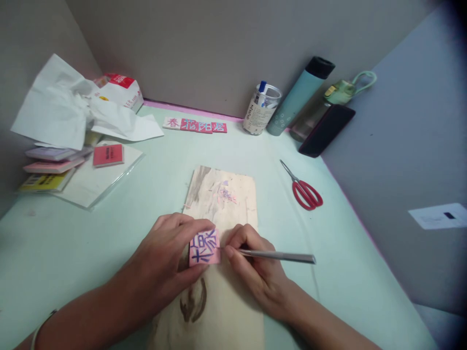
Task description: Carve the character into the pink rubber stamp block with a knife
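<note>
From the lower left corner the left forearm (105, 299) is stretched diagonally inward, and the left hand (170, 255) is held with its back turned upward, the fingers (197, 226) bent at the far side and the thumb (193, 276) extended at the near side in a pinch. From the lower right the right forearm (324, 316) is angled in, and the right hand (257, 270) is placed just beside the left, its fingers curled towards its thumb in a pen-like grip
</note>
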{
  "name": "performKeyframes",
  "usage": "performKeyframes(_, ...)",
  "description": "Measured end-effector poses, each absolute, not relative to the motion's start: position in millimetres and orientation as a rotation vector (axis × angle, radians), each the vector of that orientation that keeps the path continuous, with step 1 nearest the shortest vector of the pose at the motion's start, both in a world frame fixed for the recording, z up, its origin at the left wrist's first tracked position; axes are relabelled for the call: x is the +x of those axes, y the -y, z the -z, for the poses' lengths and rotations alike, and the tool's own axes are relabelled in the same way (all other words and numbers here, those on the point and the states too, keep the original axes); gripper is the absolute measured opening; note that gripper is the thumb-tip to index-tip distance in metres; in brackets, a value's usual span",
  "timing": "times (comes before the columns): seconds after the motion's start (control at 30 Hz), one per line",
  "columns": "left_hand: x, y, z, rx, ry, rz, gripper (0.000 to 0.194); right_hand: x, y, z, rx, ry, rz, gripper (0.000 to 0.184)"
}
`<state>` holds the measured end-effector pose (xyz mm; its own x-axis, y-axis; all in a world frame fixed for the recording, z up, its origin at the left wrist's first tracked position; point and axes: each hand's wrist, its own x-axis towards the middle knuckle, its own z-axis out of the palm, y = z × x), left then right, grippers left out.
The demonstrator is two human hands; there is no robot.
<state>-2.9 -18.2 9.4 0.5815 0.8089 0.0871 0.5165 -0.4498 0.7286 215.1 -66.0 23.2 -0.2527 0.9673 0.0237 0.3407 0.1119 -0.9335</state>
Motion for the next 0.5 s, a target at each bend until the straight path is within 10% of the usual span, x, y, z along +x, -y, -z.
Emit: performKeyframes(0.5, -3.9, 18.0, -11.2, 2.165, -1.034, -0.543, 0.039, 210.9, 65.7, -16.7, -1.236, 1.464, -1.139, 0.02)
